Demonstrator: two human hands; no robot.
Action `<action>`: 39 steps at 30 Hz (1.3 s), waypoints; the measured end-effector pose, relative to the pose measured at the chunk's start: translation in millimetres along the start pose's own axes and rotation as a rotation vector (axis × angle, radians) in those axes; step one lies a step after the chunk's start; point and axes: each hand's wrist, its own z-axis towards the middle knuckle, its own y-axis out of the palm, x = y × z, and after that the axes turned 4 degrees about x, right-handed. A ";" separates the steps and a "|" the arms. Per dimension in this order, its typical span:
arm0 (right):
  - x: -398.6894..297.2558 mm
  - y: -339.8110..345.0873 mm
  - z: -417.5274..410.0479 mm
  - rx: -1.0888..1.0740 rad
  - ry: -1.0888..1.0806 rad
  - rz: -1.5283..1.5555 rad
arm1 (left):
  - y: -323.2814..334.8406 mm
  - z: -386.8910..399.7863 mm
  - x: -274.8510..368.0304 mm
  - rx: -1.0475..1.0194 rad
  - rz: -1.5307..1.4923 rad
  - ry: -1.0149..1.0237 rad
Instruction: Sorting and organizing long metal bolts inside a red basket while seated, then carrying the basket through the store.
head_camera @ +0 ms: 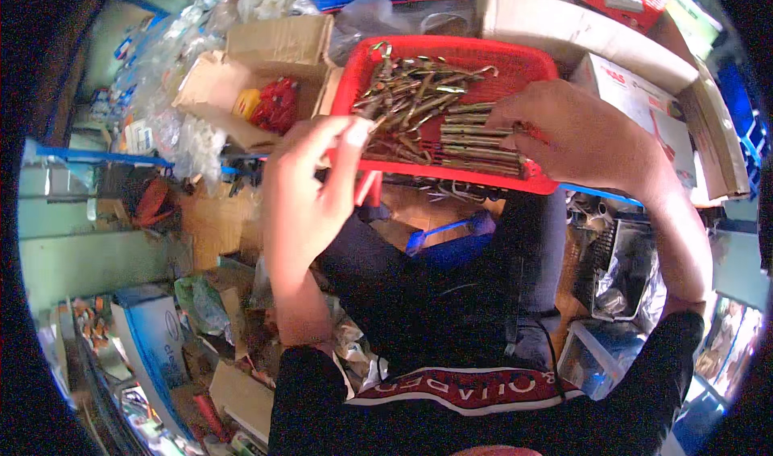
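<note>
A red plastic basket point(453, 45) lies in front of me, holding a loose heap of brassy metal hooks or hook bolts point(423, 87) on its left side. On its right side, similar metal pieces point(480, 148) lie in a neat parallel row. My right hand point(580, 133) reaches over the basket's right edge, its fingertips at the upper end of that row; whether they grip a piece is hidden. My left hand point(320, 178) is over the basket's left edge, thumb and forefinger pinched together on the end of one metal piece beside the heap.
Left of the basket, an open cardboard box point(278, 39) holds red and yellow items, with clear plastic bags point(163, 81) beyond it. A cardboard tray point(580, 27) with product boxes stands at the right. Below are a blue-handled object point(447, 229) and a black crate point(622, 268).
</note>
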 end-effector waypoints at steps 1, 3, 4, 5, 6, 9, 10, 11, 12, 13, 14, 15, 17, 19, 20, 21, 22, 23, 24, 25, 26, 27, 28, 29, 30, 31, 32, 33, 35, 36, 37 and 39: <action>1.2 3.4 6.5 0.001 -0.021 -0.004 | -9.8 -4.1 3.4 0.081 0.011 0.057; -5.4 6.3 26.7 -0.030 -0.050 0.012 | -23.4 -25.7 3.5 0.204 -0.065 0.047; -11.0 6.4 35.7 -0.058 -0.050 0.022 | -26.0 -39.0 7.3 0.236 -0.138 -0.029; -14.6 9.6 43.5 -0.059 -0.062 0.019 | -27.8 -50.6 4.6 0.253 -0.148 -0.012; -16.8 17.7 51.4 -0.011 -0.088 -0.002 | -24.1 -64.0 2.3 0.275 -0.187 -0.079; -21.6 36.3 75.6 -0.042 -0.052 -0.074 | -7.8 -91.8 -17.4 0.246 -0.214 -0.191; -25.0 40.8 82.8 0.026 -0.079 -0.128 | 1.9 -101.6 -32.2 0.283 -0.279 -0.179; -28.1 45.2 89.2 0.095 -0.106 -0.183 | 9.2 -112.6 -40.3 0.298 -0.262 -0.181; -27.7 50.5 93.8 0.089 -0.108 -0.190 | 19.4 -122.3 -45.9 0.295 -0.276 -0.222; -27.9 54.8 97.8 0.115 -0.156 -0.146 | 27.9 -130.8 -49.3 0.292 -0.289 -0.263; -28.5 58.3 100.7 0.142 -0.202 -0.102 | 35.9 -137.3 -53.6 0.299 -0.298 -0.263; -33.5 62.8 105.5 0.136 -0.216 -0.101 | 38.3 -143.4 -55.7 0.286 -0.346 -0.267; -43.5 70.8 111.7 0.218 -0.183 -0.393 | 37.1 -149.5 -57.2 0.283 -0.389 -0.272; -45.4 78.3 115.9 0.221 -0.173 -0.417 | 37.8 -147.6 -59.2 0.252 -0.321 -0.228; -46.1 80.4 117.1 0.230 -0.157 -0.435 | 36.0 -144.7 -58.3 0.252 -0.318 -0.205; -50.1 79.9 118.4 0.230 -0.162 -0.437 | 33.2 -141.1 -57.7 0.258 -0.318 -0.205; -54.9 79.3 119.3 0.227 -0.198 -0.447 | 30.2 -137.1 -57.5 0.238 -0.276 -0.185; -58.7 78.7 119.9 0.226 -0.232 -0.456 | 28.5 -134.3 -57.2 0.218 -0.234 -0.165; -54.6 82.2 120.9 0.227 -0.222 -0.465 | 30.8 -130.6 -57.6 0.212 -0.243 -0.157; -50.2 87.2 126.2 0.273 -0.355 -0.472 | 30.7 -127.5 -56.1 0.229 -0.259 -0.152; -43.7 89.7 129.6 0.318 -0.485 -0.478 | 31.0 -124.8 -54.2 0.244 -0.277 -0.146; -42.9 85.5 129.4 0.318 -0.475 -0.486 | 32.7 -123.2 -52.8 0.237 -0.285 -0.140; -41.4 80.9 128.3 0.243 -0.393 -0.409 | 33.5 -121.0 -51.0 0.252 -0.292 -0.143; -38.6 75.4 127.7 0.169 -0.308 -0.332 | 34.2 -118.3 -48.6 0.266 -0.300 -0.145; -35.8 65.7 128.5 0.220 -0.292 -0.220 | 32.6 -114.7 -42.6 0.284 -0.301 -0.088; -33.1 51.4 130.8 0.304 -0.348 -0.131 | 29.2 -111.5 -37.6 0.271 -0.313 -0.083; -30.1 37.0 124.4 0.337 -0.292 -0.074 | 25.8 -108.4 -33.7 0.261 -0.298 -0.091; -35.3 19.5 119.4 0.369 -0.245 -0.013 | 22.9 -107.4 -32.9 0.260 -0.277 -0.102; -36.2 -3.3 98.9 0.397 -0.022 0.361 | 26.0 -97.5 -36.7 0.283 -0.301 -0.033; -15.5 -15.8 88.2 0.420 -0.299 0.258 | 30.9 -89.4 -34.4 0.267 -0.375 -0.038; -11.0 -17.2 76.1 0.356 -0.133 0.637 | 32.6 -81.1 -30.2 0.260 -0.442 -0.051; -14.6 -20.0 46.6 0.366 0.045 0.804 | 36.3 -55.6 -4.3 0.225 -0.578 -0.101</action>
